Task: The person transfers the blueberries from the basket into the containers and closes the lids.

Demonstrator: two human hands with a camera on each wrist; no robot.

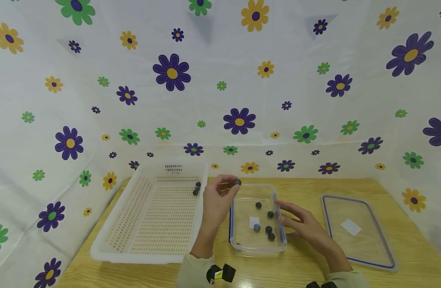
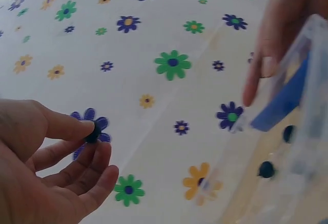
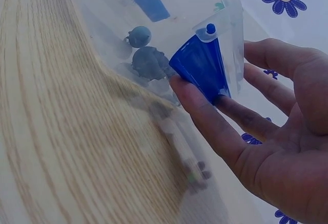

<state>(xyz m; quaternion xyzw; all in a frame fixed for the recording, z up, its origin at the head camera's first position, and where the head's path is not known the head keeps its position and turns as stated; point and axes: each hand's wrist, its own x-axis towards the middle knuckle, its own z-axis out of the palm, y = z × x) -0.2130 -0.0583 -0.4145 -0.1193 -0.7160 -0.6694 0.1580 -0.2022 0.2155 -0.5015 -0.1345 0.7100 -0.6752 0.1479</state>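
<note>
My left hand (image 1: 217, 202) pinches a dark blueberry (image 1: 237, 182) between thumb and fingertip. It is raised near the far left corner of a clear plastic box (image 1: 258, 251). In the left wrist view the same blueberry (image 2: 93, 131) shows at the fingertips, with the other fingers loosely bent below. Several blueberries (image 1: 270, 215) lie scattered inside the box, around a small white label (image 1: 254, 222). My right hand (image 1: 306, 227) touches the box's right side with fingers spread. In the right wrist view its fingertips rest by the blue latch (image 3: 202, 67).
A white perforated basket (image 1: 108, 240) stands on the left of the wooden table, with a few blueberries (image 1: 197, 188) by its right wall. To the right lies a clear lid (image 1: 376, 240) with a blue seal. A flower-patterned sheet (image 1: 296, 48) encloses the back and sides.
</note>
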